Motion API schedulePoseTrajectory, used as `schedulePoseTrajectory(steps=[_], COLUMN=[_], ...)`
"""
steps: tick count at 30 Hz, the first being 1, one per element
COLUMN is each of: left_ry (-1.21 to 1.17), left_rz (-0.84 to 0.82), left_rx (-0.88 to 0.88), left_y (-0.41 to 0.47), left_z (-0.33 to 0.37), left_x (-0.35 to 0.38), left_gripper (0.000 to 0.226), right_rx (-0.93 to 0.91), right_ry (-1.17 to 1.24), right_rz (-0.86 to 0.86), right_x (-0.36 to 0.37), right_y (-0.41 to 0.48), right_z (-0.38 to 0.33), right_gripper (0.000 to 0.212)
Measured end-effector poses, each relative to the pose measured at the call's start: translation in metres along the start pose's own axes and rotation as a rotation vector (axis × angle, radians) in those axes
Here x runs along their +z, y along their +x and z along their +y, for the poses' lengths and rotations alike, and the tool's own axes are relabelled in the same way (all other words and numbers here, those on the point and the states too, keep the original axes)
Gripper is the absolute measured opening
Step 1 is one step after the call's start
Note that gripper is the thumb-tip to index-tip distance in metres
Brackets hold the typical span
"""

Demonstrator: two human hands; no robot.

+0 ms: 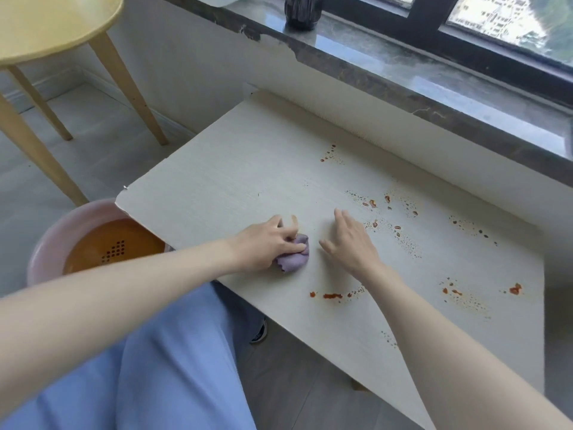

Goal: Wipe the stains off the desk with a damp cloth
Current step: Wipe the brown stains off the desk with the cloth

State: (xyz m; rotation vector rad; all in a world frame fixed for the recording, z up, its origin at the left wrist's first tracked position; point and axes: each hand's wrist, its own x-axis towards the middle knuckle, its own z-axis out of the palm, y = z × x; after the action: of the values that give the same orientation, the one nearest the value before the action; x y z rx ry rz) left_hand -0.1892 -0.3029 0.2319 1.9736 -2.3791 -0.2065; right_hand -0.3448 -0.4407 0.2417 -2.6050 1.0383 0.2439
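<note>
Left hand (266,243) has its fingers (290,243) bunched round the purple cloth (296,259) on the tabletop (217,187). Right hand (350,243) sits just beside it, fingers loose and straight, with red stains (372,203) just past them.

Tabletop (235,181) reads as pale laminate, matt, with a fine woodgrain running across it. The stains (333,295) sit on it as reddish-brown blobs and specks, the thicker ones with a wet shine. The cloth (294,259) is soft purple fabric, crumpled. Down at the left, the basin (59,237) is smooth pink plastic, and the orange strainer (102,243) inside it looks plastic too, perforated in the middle. Windowsill (403,66): dark polished stone, glossy, throwing back daylight. The vase (302,10) on it is dark and ribbed, with a sheen. Round table (46,23): smooth yellow top on pale wooden legs. Floor (102,156), grey matt planks. Trousers (173,367), plain blue cloth.
</note>
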Motion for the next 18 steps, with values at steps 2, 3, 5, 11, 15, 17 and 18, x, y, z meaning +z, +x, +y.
schedulePoseTrajectory(steps=[2, 3, 5, 11, 15, 17, 18], left_ry=[0.019, 0.009, -0.083, -0.008, -0.136, -0.224, -0.223], left_rz=[-0.030, -0.039, -0.010, -0.045, -0.028, 0.070, 0.096], left_rx=[-0.012, -0.132, -0.410, -0.241, -0.257, -0.409, -0.439], left_y=[0.004, 0.009, 0.022, 0.021, 0.020, 0.027, 0.029], left_z=[-0.020, -0.026, -0.025, 0.002, -0.032, -0.031, -0.024], left_x=[-0.001, -0.003, -0.008, -0.002, 0.000, 0.000, 0.001], left_gripper=[0.055, 0.053, 0.049, 0.056, 0.057, 0.053, 0.051], right_rx=[-0.026, -0.036, -0.040, -0.030, -0.011, -0.004, -0.003], right_ry=[-0.050, -0.068, -0.068, -0.062, -0.060, -0.055, -0.058], right_rz=[-0.095, -0.139, -0.189, -0.215, -0.241, -0.253, -0.260], right_x=[0.003, 0.006, 0.011, 0.011, 0.009, 0.007, 0.005], right_y=[0.007, 0.010, 0.014, 0.017, 0.017, 0.018, 0.017], right_z=[0.003, 0.003, 0.004, 0.007, 0.004, 0.003, 0.003], right_gripper=[0.083, 0.084, 0.083, 0.082, 0.083, 0.083, 0.083])
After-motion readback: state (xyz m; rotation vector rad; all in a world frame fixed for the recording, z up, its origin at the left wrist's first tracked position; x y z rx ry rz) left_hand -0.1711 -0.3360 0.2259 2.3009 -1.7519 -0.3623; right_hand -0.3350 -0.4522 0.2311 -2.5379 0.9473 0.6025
